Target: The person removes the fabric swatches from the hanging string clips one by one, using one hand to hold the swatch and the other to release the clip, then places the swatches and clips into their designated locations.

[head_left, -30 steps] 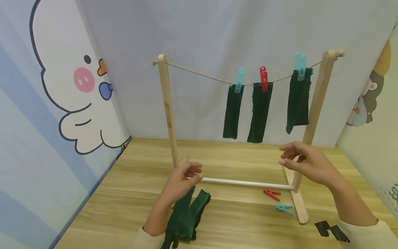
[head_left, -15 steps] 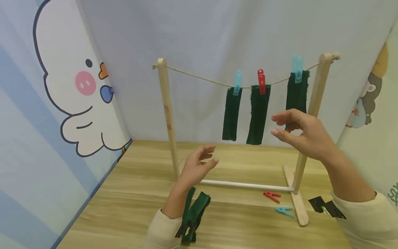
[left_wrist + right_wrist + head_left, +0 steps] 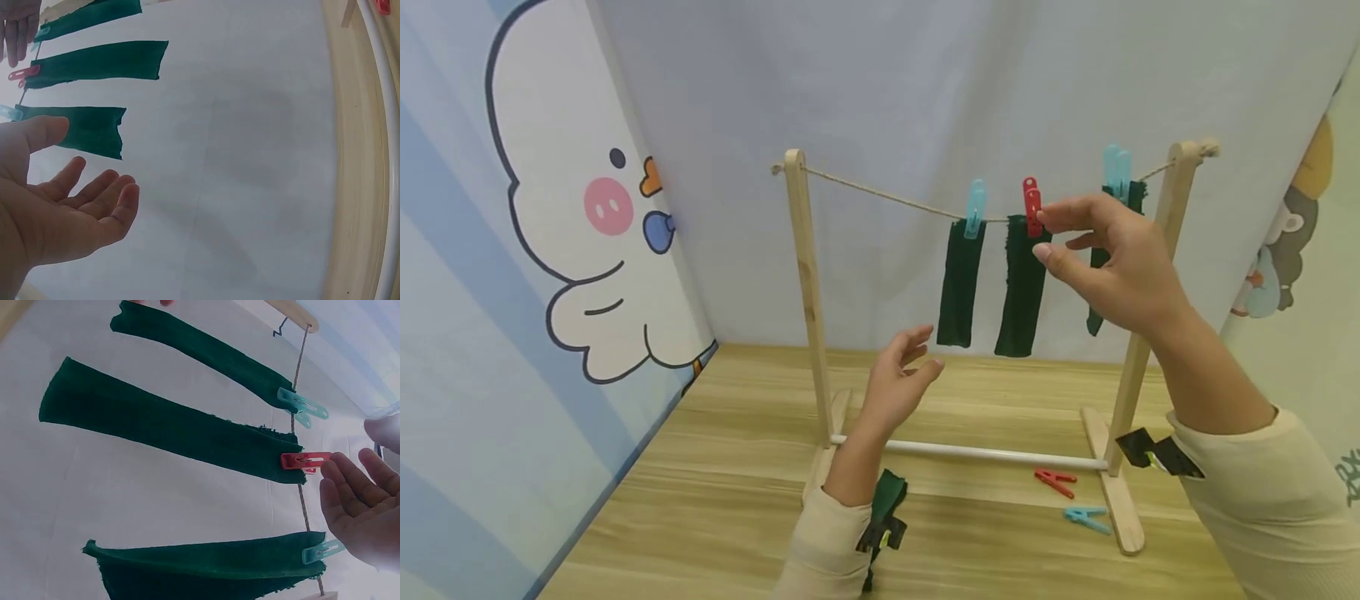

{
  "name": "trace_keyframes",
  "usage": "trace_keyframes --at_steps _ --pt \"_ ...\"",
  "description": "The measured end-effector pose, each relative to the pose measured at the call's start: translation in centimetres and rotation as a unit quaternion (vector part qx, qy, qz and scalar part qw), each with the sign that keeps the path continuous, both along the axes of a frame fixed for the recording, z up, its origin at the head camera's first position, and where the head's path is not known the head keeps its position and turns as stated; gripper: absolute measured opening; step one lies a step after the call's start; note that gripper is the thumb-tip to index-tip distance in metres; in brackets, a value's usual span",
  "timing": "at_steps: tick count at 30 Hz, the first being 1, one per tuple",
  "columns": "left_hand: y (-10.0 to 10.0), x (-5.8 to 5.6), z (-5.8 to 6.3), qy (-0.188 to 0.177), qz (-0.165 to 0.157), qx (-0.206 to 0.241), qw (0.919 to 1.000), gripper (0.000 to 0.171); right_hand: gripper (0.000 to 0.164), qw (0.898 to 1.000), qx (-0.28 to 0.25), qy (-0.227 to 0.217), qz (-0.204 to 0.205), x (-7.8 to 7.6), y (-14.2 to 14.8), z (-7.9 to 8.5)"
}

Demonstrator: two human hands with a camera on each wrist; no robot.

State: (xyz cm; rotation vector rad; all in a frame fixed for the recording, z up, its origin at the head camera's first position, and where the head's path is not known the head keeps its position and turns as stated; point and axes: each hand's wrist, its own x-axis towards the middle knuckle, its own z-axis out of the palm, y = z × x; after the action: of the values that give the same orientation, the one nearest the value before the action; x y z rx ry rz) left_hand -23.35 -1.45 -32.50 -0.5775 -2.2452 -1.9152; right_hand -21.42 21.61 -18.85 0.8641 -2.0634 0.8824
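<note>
Three dark green cloth strips hang from a rope [image 3: 883, 195], each by a clothespin. The left cloth [image 3: 958, 292] and the right cloth [image 3: 206, 565] have light blue clothespins [image 3: 975, 210]; the middle cloth [image 3: 1020, 292] has a red clothespin [image 3: 1032, 204]. My right hand [image 3: 1120, 267] is raised at the middle cloth, thumb and fingers spread apart, fingertips right by the red clothespin. It hides part of the right cloth in the head view. My left hand [image 3: 898, 383] hovers below and left of the left cloth, fingers loosely bent, holding nothing.
Two wooden posts [image 3: 806, 275] carry the rope, joined low down by a white bar [image 3: 992, 454]. A spare red clothespin [image 3: 1056, 482] and a light blue one [image 3: 1086, 518] lie by the right foot. More green cloth [image 3: 889, 493] lies partly under the left forearm.
My right hand has risen from beside the right post to the red clothespin on the rope. My left hand has moved up and right, away from the cloth on the table.
</note>
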Motion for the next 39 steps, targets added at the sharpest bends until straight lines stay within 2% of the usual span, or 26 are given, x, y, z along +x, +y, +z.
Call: trace_keyframes --at_steps 2,5,9,13,16,18,23,31,36,39 --pt "0.2 -0.4 -0.1 0.002 0.000 0.008 1.0000 0.045 0.029 1.000 -0.017 0.017 -0.007 -0.4 -0.3 0.5" --pt "0.7 -1.9 -1.6 -0.002 -0.003 0.025 0.9997 0.047 0.026 0.998 -0.046 0.029 -0.023 -1.0 -0.7 1.0" --pt "1.3 -2.0 -1.8 0.002 -0.012 0.038 0.9992 0.048 0.026 0.996 -0.061 0.044 -0.053 -1.6 -1.2 1.6" --pt "1.7 -2.0 -1.6 0.014 -0.032 0.069 0.9970 0.046 0.032 0.995 -0.023 0.064 -0.076 -2.4 -1.3 2.2" --pt "1.8 -1.9 -1.3 0.020 -0.055 0.106 0.9927 0.042 0.037 0.995 0.014 0.067 -0.075 -3.0 -1.3 2.7" --pt "1.8 -1.8 -1.3 0.025 -0.065 0.119 0.9905 0.038 0.040 0.995 0.030 0.057 -0.071 -3.2 -1.2 2.9" --pt "1.7 -1.6 -1.3 0.031 -0.070 0.117 0.9902 0.027 0.044 0.995 0.068 0.007 -0.070 -3.9 -1.3 3.5" --pt "1.4 -1.0 -1.3 0.025 -0.100 0.118 0.9877 0.023 0.043 0.986 0.124 -0.092 -0.070 -4.7 -2.6 4.4" --pt "1.1 -0.7 -1.2 0.026 -0.097 0.112 0.9885 0.021 0.036 0.983 0.139 -0.107 -0.062 -5.2 -2.9 4.1" --pt "1.1 -0.6 -1.3 0.033 -0.103 0.118 0.9870 0.019 0.033 0.984 0.129 -0.111 -0.055 -5.3 -2.7 3.9"
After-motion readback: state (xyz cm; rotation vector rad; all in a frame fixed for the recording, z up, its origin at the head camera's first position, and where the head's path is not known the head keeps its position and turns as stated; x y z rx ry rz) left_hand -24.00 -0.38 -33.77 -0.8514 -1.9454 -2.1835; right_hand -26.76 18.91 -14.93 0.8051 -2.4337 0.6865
